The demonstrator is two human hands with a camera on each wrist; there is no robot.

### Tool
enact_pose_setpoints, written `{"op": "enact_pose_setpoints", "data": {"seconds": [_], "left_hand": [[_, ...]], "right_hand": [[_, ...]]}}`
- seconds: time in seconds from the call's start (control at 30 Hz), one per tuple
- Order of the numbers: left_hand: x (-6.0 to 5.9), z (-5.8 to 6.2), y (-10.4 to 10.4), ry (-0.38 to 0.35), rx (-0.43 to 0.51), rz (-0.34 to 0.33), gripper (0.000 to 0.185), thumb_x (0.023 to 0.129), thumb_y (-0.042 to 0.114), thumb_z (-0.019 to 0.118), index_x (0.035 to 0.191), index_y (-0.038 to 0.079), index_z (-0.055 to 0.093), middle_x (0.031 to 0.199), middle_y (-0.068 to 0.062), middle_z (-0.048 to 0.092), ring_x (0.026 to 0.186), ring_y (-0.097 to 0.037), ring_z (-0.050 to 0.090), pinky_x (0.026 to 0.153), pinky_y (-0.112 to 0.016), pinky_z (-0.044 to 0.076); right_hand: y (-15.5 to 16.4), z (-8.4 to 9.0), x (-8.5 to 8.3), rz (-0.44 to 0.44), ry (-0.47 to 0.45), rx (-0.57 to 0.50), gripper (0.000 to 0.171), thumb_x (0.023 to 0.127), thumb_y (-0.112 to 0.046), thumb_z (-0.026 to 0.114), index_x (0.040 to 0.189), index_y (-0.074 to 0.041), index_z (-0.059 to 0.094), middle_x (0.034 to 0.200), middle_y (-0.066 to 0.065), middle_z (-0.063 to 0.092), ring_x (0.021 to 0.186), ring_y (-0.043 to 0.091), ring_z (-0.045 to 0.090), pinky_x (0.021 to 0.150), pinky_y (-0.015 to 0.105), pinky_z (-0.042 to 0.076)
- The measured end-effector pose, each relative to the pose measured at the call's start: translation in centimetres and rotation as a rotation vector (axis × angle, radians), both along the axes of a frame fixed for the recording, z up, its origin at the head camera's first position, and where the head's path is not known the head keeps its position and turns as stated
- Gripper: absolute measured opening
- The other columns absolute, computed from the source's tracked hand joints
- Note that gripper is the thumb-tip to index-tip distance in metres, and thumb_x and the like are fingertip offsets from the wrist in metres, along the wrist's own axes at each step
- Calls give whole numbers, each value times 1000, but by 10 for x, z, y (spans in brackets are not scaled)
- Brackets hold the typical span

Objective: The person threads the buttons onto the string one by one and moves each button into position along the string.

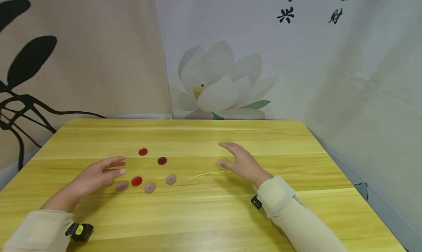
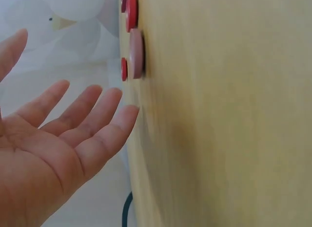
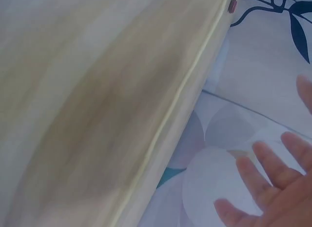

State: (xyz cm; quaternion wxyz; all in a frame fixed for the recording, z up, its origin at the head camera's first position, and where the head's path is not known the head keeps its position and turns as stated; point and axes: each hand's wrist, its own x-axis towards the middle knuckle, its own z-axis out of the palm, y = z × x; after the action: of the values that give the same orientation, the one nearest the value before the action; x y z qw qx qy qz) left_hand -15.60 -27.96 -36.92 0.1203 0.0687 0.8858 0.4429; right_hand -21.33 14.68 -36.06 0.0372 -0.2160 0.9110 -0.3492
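Six buttons lie loose on the tabletop [image 1: 211,208], left of centre: a bright red button [image 1: 143,151] farthest from me, a dark red button [image 1: 162,160] just right of it, and nearer to me a row of a pink button [image 1: 121,186], a second bright red button [image 1: 136,181], and two more pink buttons [image 1: 150,188] [image 1: 171,179]. A thin yellow thread [image 1: 207,174] lies right of the row, apart from every button. My left hand [image 1: 95,175] hovers beside the first pink button, fingers [image 2: 105,136] straight and spread, holding nothing; the left wrist view shows the palm bare. My right hand [image 1: 242,162] hovers at the far end of the thread, fingers [image 3: 265,161] likewise straight and empty; whether a fingertip touches the thread I cannot tell. I judge this to be the opening step: both hands are poised, nothing is picked up. The next move seems to call for a fine pinch on the thread end with the right hand and a lift of one flat button off the wood with the left, which needs a fingertip under its rim. A cream sleeve [image 1: 290,208] covers each forearm, and a lotus-printed backdrop [image 1: 217,83] hangs behind the tabletop.
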Motion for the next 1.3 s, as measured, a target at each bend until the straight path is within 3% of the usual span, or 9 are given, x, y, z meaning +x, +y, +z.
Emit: {"op": "enact_pose_setpoints", "data": {"seconds": [0.17,0.53,0.83,1.3], "left_hand": [[1,-4,-3,-38,-12,-10,68,99,34,54,147,-7,27,143,-32,38,125,-49,42,87,-45,52],[3,-9,-10,-38,-48,-52,70,94,28,63,143,-11,32,136,-33,45,118,-46,51,79,-39,53],[4,-10,-11,-22,-157,-77,69,90,30,69,137,-12,41,128,-31,53,107,-36,57,79,-40,51],[-7,-13,-2,4,-173,-118,59,85,24,75,128,-11,51,109,-14,57,93,-22,54,69,-29,48]], "right_hand": [[-12,-4,0,30,-84,-38,64,90,-30,70,146,-17,42,150,4,40,139,28,34,111,48,30],[-31,-8,0,113,-130,-9,51,90,-25,70,136,-13,54,142,6,48,133,27,42,108,45,36],[-48,-8,-4,147,-176,36,41,90,-24,70,128,-13,61,135,4,54,127,24,48,105,41,39],[-62,-12,-8,177,-179,141,30,88,-19,72,117,-14,68,127,0,61,123,20,52,104,36,40]]}}
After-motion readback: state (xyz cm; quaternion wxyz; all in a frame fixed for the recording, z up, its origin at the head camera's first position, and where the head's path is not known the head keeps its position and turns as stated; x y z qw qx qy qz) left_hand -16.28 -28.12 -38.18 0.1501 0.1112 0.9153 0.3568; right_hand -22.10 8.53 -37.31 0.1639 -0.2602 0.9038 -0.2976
